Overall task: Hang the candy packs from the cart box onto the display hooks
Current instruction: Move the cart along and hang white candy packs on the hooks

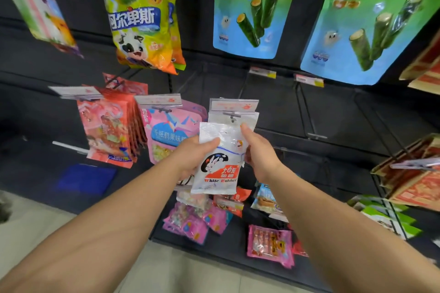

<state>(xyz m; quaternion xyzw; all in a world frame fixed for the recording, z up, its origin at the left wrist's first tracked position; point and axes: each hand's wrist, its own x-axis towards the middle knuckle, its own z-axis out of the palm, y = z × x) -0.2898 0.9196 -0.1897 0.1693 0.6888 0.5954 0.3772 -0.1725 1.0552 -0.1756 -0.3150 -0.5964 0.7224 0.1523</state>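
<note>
centre frame, both left hand point(190, 157) and right hand point(258, 151) pinch white rabbit pack point(217, 164); hook point(234, 115) tip mostly hidden behind pack top.

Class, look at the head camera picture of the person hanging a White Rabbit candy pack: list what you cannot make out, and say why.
1. Cart box: outside the head view entirely.
2. White Rabbit pack: its side edges are covered by the left hand and right hand.
3. Hook: whether the pack's hole is on it is hidden by the pack behind.
4. Price labels: print too small and blurred.
5. Tilted pack at top left: motion-blurred and cut by the edge.
</note>
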